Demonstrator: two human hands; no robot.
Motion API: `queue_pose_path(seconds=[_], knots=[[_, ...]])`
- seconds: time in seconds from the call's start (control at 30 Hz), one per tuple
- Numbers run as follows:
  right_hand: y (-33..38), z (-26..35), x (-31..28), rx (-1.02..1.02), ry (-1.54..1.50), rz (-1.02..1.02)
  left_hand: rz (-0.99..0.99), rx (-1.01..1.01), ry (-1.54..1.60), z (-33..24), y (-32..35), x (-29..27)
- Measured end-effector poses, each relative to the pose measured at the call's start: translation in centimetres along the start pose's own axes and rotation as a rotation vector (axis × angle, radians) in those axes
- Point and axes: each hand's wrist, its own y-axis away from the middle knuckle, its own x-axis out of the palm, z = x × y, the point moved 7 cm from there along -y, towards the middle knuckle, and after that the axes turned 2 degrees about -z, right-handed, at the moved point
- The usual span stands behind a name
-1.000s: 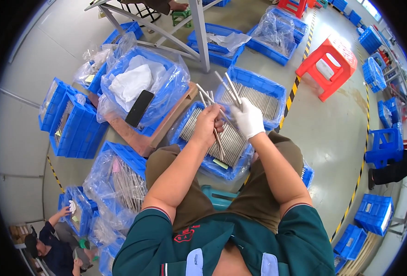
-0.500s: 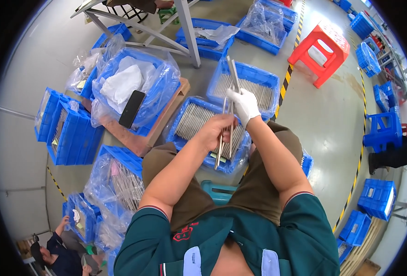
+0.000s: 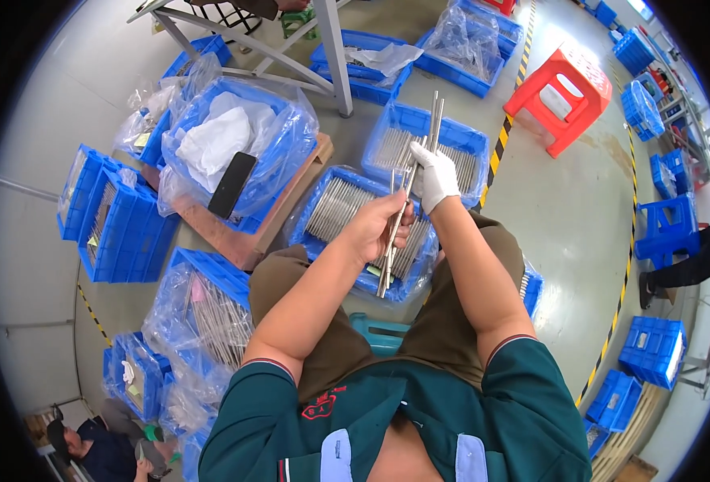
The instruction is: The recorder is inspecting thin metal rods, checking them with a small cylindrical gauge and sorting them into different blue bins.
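Observation:
Bare fingers of my left hand (image 3: 381, 227) close around a few slim shiny metal rods (image 3: 385, 281), whose lower ends stick out below the fist. My right hand (image 3: 437, 178), in a white glove, grips metal rods (image 3: 435, 116) that point up and away. Rods from both hands meet or cross between them. Beneath my left hand lies a plastic-lined blue crate with rows of metal rods (image 3: 331, 210). Just beyond it, a second blue crate (image 3: 479, 145) also holds rods and is partly hidden by my gloved hand.
A plastic-lined crate with white cloth (image 3: 214, 145) and a black phone (image 3: 232, 185) rests on a wooden pallet (image 3: 246, 249) at left. More rods (image 3: 214, 321) lie lower left. A red stool (image 3: 564, 96) stands right, past striped floor tape. Another person (image 3: 110, 450) is at lower left.
My gloved right hand has turned, and its rods have swung from leaning left to nearly upright, tipping right. My left hand stays closed on its rods, almost in place.

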Motion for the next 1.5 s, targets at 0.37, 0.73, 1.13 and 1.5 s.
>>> queue_pose_path(seconds=[0.37, 0.73, 1.13, 1.5], knots=[[-3.0, 5.0, -3.2, -0.16, 0.001, -0.176, 0.081, 0.015, -0.175, 0.6, 2.7, 0.2], [1.7, 0.3, 2.6, -0.128, 0.817, 0.211, 0.18, 0.177, 0.0, -2.2, 0.9, -1.4], [2.3, 0.8, 1.7, -0.235, 1.075, 0.163, -0.244, 0.404, 0.097, -5.5, 0.7, -5.5], [4.4, -2.1, 1.4, 0.003, 0.891, 0.373, -0.22, 0.574, 0.304, -7.4, 0.0, -6.5]])
